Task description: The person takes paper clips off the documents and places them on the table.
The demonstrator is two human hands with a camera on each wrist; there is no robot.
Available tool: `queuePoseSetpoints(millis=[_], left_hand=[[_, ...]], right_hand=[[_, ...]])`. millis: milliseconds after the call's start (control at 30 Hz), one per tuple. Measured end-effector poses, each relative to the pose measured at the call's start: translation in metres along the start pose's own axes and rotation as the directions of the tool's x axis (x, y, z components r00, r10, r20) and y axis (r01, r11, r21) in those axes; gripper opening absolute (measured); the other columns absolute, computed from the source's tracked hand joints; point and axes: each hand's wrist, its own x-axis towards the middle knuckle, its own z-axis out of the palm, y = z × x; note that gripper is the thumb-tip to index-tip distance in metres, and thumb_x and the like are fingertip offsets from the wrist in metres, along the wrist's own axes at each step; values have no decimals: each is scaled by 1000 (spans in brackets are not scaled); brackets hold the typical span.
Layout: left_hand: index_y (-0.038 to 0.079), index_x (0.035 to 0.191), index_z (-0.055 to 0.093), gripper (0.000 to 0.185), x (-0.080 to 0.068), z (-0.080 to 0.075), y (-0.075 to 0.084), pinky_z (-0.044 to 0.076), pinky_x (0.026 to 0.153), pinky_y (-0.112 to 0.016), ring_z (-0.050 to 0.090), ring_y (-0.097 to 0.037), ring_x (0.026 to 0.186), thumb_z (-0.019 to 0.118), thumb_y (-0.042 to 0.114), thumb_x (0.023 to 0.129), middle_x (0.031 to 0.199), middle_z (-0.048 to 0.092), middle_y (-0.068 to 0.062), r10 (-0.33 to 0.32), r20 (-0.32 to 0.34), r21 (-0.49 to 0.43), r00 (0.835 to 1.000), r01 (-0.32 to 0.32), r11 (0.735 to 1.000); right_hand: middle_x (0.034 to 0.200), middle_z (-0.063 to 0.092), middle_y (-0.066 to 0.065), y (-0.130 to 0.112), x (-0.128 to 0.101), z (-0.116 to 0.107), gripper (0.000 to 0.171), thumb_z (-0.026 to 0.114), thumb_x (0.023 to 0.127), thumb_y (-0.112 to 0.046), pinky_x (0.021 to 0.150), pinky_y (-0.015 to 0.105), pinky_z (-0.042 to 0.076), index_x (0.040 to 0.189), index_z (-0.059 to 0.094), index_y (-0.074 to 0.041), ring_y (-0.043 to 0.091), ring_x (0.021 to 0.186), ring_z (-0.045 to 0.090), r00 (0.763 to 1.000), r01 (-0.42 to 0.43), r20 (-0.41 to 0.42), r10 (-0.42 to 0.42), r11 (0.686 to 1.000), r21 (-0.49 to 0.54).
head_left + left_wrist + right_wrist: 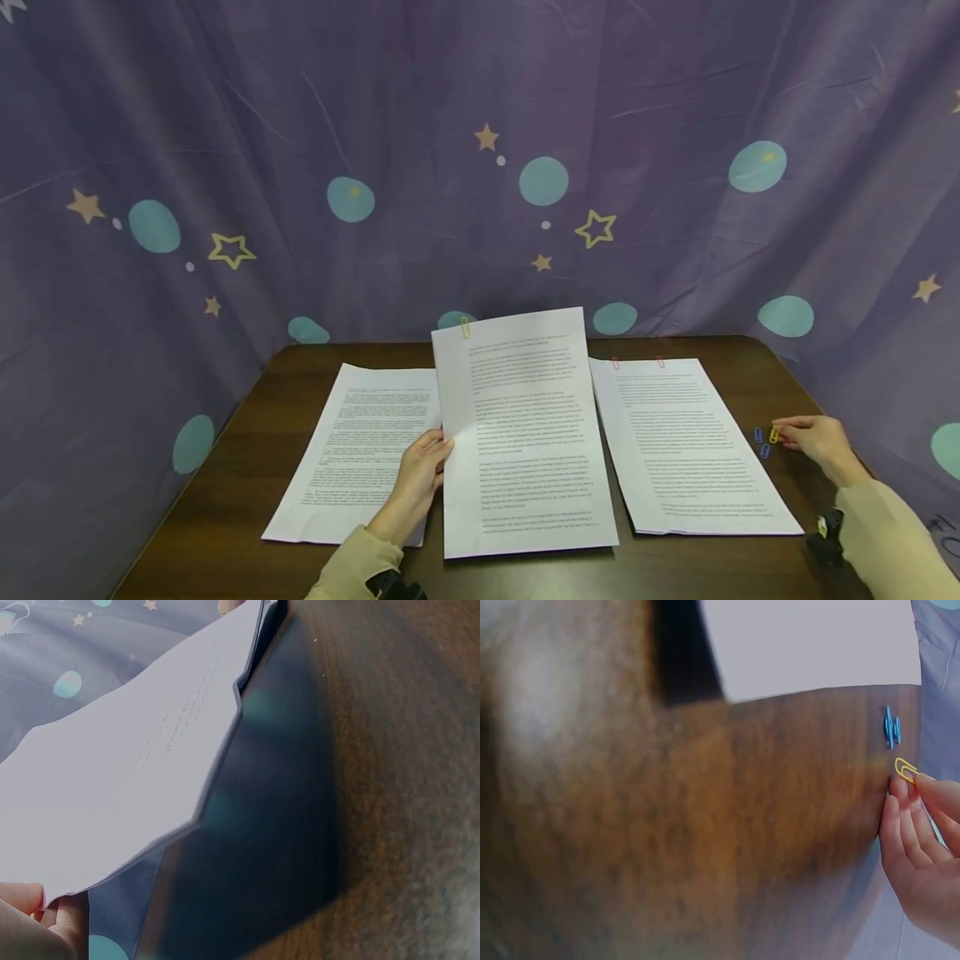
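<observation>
The left hand [420,479] is gripping the middle sheaf [521,433] at its left edge, fingers curled over the front of the paper and thumb behind it. The sheaf is tilting up off the table [225,467], its far end raised against the curtain [300,167] and its near end lying close to the table edge. A yellow clip [466,327] is fastening its top left corner. In the left wrist view the sheaf [127,772] is filling most of the picture and casting a dark shadow on the wood, with only the fingertips [30,907] showing beneath its corner.

The right hand [817,440] is resting near the table's right edge, pinching a loose yellow clip [774,434] between thumb and fingers. The right wrist view is showing this clip [905,769] standing out from the fingertips [900,796], with the blue clips [891,730] just beyond it on the wood.

The blue clips [761,442] are lying just beside the right sheaf [690,446], between it and the hand. Two red clips [637,362] are holding the right sheaf along its top edge. The left sheaf [360,450] is lying flat, its right side partly hidden by the left hand and the raised sheaf. A dark object [825,542] is sitting at the right sleeve [892,533].
</observation>
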Motion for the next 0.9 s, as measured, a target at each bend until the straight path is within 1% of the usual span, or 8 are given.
queuePoseSetpoints(millis=[133,167,200,300,400,467,700,900], left_hand=[[-7,107,45,22,0,0,0,46,55,-22,59,-10,67,48,4,89,86,61,-2,-5,0,-4,1000,5,1000],[-7,107,45,21,0,0,0,46,55,-22,59,-10,67,48,4,89,86,61,-2,-7,1,-4,1000,7,1000],[-6,106,46,21,0,0,1,46,55,-22,58,-10,67,48,4,88,86,61,-1,-8,0,-3,1000,9,1000],[-6,105,46,20,-1,0,1,46,54,-22,58,-10,66,49,5,88,85,61,-1,-7,4,-2,1000,7,1000],[-5,104,47,19,-2,0,2,46,53,-21,58,-9,66,49,5,89,85,61,-1,-9,3,-5,1000,9,1000],[-5,104,47,19,-1,0,1,46,53,-21,58,-9,66,49,5,89,85,62,-1,-7,3,-6,1000,7,1000],[-7,105,47,20,0,1,1,45,52,-20,58,-8,65,49,4,89,84,61,-1,3,-12,-10,1000,-3,1000],[-6,104,47,19,0,1,0,46,52,-21,59,-9,65,48,4,89,83,61,-1,6,-7,-11,1000,-6,1000]], right_hand=[[75,63,20,9,5,-1,26,46,81,9,52,21,50,97,47,30,-1,57,55,1000,11,4,-11,1000,28],[74,63,18,12,7,-1,26,47,81,8,52,20,50,96,47,30,-1,56,55,1000,12,5,-12,999,43],[71,64,15,17,9,-2,23,49,81,8,51,20,49,94,51,27,0,56,56,1000,17,10,-18,995,94],[68,63,7,21,12,-3,22,51,81,7,50,19,49,92,53,26,0,55,56,1000,16,10,-17,992,122],[69,64,9,17,10,-3,23,50,81,7,50,20,49,93,52,27,1,55,56,1000,-4,13,3,995,96],[71,64,12,11,7,-2,26,48,81,8,50,21,49,96,48,29,1,55,56,1000,-18,11,17,999,36],[77,63,23,-1,3,-1,25,47,82,11,52,24,51,99,47,29,2,56,56,999,-43,1,43,999,-13],[84,61,30,-11,5,1,27,51,83,4,51,26,50,99,50,25,2,58,56,999,-3,-38,1,998,-57]])
